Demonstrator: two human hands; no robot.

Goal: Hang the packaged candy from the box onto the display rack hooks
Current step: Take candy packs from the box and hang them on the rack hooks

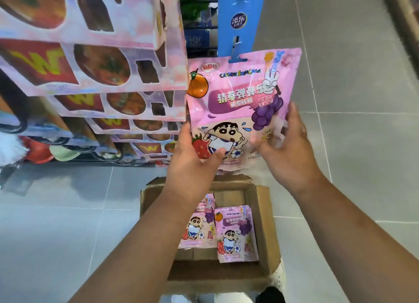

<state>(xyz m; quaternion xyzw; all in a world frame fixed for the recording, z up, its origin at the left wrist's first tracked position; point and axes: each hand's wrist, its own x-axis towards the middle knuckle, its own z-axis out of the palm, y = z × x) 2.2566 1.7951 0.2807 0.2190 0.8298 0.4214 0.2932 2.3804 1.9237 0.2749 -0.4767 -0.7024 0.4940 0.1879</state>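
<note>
A pink candy bag (240,103) with a cartoon boy and fruit pictures is held up in front of a blue display rack panel (241,19). Its hang slot sits at a dark hook (236,46) on that panel. My left hand (192,153) grips the bag's lower left corner, thumb on the front. My right hand (290,144) holds its lower right edge. Below, an open cardboard box (264,223) on the floor holds two more pink bags (235,233), lying side by side.
Stacked pink-and-red boxed goods (95,64) on shelves fill the left. Dark wire shelving with green and blue packs (197,19) stands behind the blue panel. Grey tiled floor (362,121) spreads to the right and lower left.
</note>
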